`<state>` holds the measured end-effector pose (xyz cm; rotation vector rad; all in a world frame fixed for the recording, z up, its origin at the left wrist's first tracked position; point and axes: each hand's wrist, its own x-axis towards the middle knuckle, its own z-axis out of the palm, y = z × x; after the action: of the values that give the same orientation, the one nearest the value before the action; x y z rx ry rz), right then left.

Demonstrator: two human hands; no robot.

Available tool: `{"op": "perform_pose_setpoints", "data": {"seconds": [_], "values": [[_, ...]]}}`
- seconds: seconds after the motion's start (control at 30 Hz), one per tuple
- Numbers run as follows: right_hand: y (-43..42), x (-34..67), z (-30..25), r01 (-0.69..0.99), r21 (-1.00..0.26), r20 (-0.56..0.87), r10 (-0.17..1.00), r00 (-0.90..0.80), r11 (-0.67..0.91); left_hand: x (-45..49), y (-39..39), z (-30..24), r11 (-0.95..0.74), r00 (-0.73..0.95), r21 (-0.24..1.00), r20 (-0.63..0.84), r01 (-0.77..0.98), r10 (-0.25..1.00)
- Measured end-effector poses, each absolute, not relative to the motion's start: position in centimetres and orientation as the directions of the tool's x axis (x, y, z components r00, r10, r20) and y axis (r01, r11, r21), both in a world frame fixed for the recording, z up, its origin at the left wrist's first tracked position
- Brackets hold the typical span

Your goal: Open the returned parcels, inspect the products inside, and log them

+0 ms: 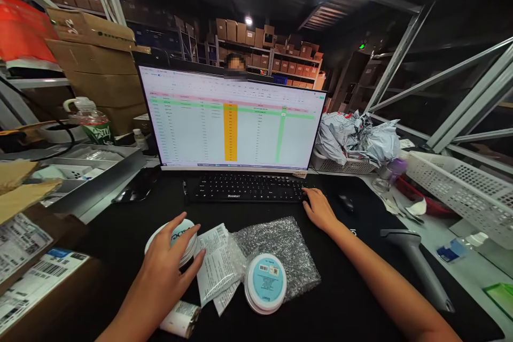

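1. White round tub [180,231], task-side left: partly covered by the left hand [162,264]. Its fingers are spread and unclenched above the tub; whether the tub is touched cannot be told.
2. Right hand [320,211]: extended to the right end of the black keyboard [248,189]. Its fingers are held loosely, with nothing grasped; whether a key is pressed cannot be told.
3. Blue-labelled tub [265,284]: set between the two forearms on the black mat [320,320], its near-left position overlapping the bubble-wrap pouch [298,251].
4. Printed packet [217,264]: laid between the two tubs, just beside the left thumb. A rolled packet [180,319] is seen near the left wrist.
5. Monitor [256,133]: stood behind the keyboard; a spreadsheet with an orange column and green bands is displayed.
6. Right side: a black mouse [345,203] and a grey handheld scanner [420,262] are placed beyond the right forearm. Grey plastic bags [360,136] are heaped in a basket beside the monitor.
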<state>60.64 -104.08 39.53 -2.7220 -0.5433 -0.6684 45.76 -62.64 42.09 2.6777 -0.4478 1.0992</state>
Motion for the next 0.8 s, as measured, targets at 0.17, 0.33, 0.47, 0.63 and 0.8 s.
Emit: {"op": "perform_pose_setpoints", "data": {"seconds": [0.17, 0.33, 0.47, 0.63, 0.8], "values": [[-101.1, 60.5, 39.4, 0.488, -0.148, 0.499, 0.361, 0.788, -0.86, 45.7, -62.6, 42.0, -0.923, 0.684, 0.097, 0.701, -0.373, -0.203], [-99.8, 60.3, 38.5, 0.502, -0.172, 0.539, 0.346, 0.768, -0.847, 45.2, -62.5, 42.7, -0.92, 0.689, 0.137, 0.704, -0.368, -0.171], [-101.0, 60.7, 38.2, 0.475, -0.217, 0.584, 0.276, 0.763, -0.853, 45.2, -62.4, 43.0, -0.913, 0.685, 0.155, 0.709, -0.378, -0.164], [-102.4, 61.6, 37.7, 0.395, -0.29, 0.61, 0.15, 0.778, -0.872, 45.3, -62.3, 42.8, -0.901, 0.701, 0.191, 0.696, -0.389, -0.156], [-102.3, 61.8, 37.3, 0.41, -0.303, 0.607, 0.157, 0.779, -0.861, 45.3, -62.1, 42.5, -0.91, 0.748, 0.242, 0.656, -0.335, -0.101]]}}
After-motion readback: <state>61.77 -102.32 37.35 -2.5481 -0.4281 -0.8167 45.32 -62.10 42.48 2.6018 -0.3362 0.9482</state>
